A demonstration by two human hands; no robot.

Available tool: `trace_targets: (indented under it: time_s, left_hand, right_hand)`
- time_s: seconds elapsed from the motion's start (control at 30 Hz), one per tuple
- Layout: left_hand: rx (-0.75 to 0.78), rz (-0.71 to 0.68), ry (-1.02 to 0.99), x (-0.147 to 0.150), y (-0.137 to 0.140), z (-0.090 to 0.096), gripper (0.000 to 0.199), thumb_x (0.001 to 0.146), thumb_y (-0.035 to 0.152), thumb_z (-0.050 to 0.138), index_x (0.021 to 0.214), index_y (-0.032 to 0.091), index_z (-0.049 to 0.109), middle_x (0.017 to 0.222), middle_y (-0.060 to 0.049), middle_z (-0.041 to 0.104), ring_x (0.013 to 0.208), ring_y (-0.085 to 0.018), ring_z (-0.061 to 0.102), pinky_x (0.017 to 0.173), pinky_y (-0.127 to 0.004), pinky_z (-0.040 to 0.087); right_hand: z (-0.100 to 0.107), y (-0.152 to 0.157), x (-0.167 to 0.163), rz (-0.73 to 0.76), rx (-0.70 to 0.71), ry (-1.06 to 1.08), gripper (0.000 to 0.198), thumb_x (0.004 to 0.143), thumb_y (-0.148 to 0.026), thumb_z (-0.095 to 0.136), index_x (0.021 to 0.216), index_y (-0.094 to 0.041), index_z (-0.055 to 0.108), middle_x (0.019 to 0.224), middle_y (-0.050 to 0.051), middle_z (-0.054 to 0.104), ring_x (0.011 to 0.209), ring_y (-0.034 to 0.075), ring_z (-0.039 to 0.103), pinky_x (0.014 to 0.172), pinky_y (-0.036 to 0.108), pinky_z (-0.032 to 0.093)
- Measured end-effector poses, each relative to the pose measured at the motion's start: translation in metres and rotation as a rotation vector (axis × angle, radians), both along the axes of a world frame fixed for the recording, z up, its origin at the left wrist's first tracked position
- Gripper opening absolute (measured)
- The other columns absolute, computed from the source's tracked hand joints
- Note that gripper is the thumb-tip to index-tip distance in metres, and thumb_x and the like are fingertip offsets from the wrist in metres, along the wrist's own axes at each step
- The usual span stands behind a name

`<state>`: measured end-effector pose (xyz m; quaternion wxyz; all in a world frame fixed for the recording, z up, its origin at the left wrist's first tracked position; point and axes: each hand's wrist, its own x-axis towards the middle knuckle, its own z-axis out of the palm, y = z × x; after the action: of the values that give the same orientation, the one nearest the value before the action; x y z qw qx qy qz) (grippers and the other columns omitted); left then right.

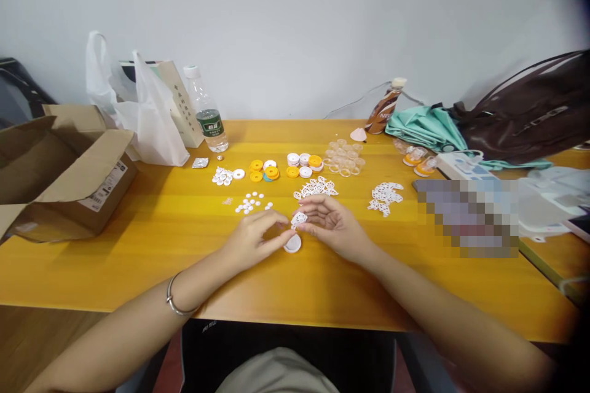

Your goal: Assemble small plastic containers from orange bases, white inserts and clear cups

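- left hand (pixel 252 238) fingers curled, tips touching one white disc (pixel 292 244) lying flat on the tabletop (pixel 138 245), mid-way along, nearer the front edge
- right hand (pixel 330 224) fingers bent, pinching one white lacy piece (pixel 298 219) just above the disc
- two piles of lacy pieces (pixel 316 187) behind the hands; second pile (pixel 385 196) to the right; count unclear
- about four yellow rings (pixel 263 170) toward the back edge; clear cups (pixel 343 158) clustered beside, too many to count
- one water bottle (pixel 207 110), one cardboard box (pixel 64 172) at the left edge
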<state>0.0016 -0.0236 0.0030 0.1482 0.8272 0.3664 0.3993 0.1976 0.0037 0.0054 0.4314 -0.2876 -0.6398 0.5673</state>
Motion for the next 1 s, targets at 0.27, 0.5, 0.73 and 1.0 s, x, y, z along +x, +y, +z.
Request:
trace_targets:
  time_s: [0.27, 0.5, 0.73, 1.0]
  left_hand:
    - [-0.156, 0.0, -0.103, 0.006, 0.001, 0.0, 0.02, 0.081, 0.027, 0.06, 0.098, 0.016, 0.059, 0.083, -0.004, 0.064, 0.075, -0.012, 0.061, 0.071, -0.026, 0.05]
    - [-0.113, 0.0, -0.089, 0.01, -0.004, 0.002, 0.013, 0.084, 0.022, 0.054, 0.093, 0.016, 0.06, 0.083, -0.005, 0.064, 0.077, -0.013, 0.06, 0.072, -0.027, 0.05]
    - [-0.515, -0.012, -0.591, 0.017, 0.003, -0.002, 0.018, 0.075, 0.028, 0.065, 0.081, 0.014, 0.056, 0.072, -0.002, 0.064, 0.065, -0.01, 0.062, 0.063, -0.022, 0.052]
    - [-0.797, -0.016, -0.78, 0.019, 0.002, 0.002, 0.024, 0.068, 0.027, 0.072, 0.082, 0.013, 0.058, 0.069, 0.001, 0.064, 0.063, -0.008, 0.061, 0.064, -0.019, 0.05]
  right_hand:
    - [-0.002, -0.004, 0.0, 0.051, 0.267, -0.196, 0.032, 0.08, -0.024, 0.059, 0.106, -0.025, 0.04, 0.091, 0.002, 0.06, 0.087, 0.013, 0.062, 0.086, 0.038, 0.052]
    - [0.0, -0.004, 0.0, -0.006, 0.209, -0.155, 0.033, 0.076, -0.025, 0.064, 0.099, -0.024, 0.041, 0.102, 0.003, 0.051, 0.083, 0.011, 0.062, 0.08, 0.034, 0.054]
    - [0.003, 0.0, -0.001, -0.017, 0.036, -0.21, 0.023, 0.07, -0.033, 0.069, 0.08, -0.018, 0.054, 0.075, 0.0, 0.061, 0.068, 0.012, 0.061, 0.067, 0.026, 0.051]
    - [0.01, -0.004, 0.0, 0.019, 0.123, -0.347, 0.025, 0.082, -0.038, 0.054, 0.078, -0.015, 0.063, 0.074, 0.002, 0.065, 0.068, 0.012, 0.058, 0.065, 0.024, 0.046]
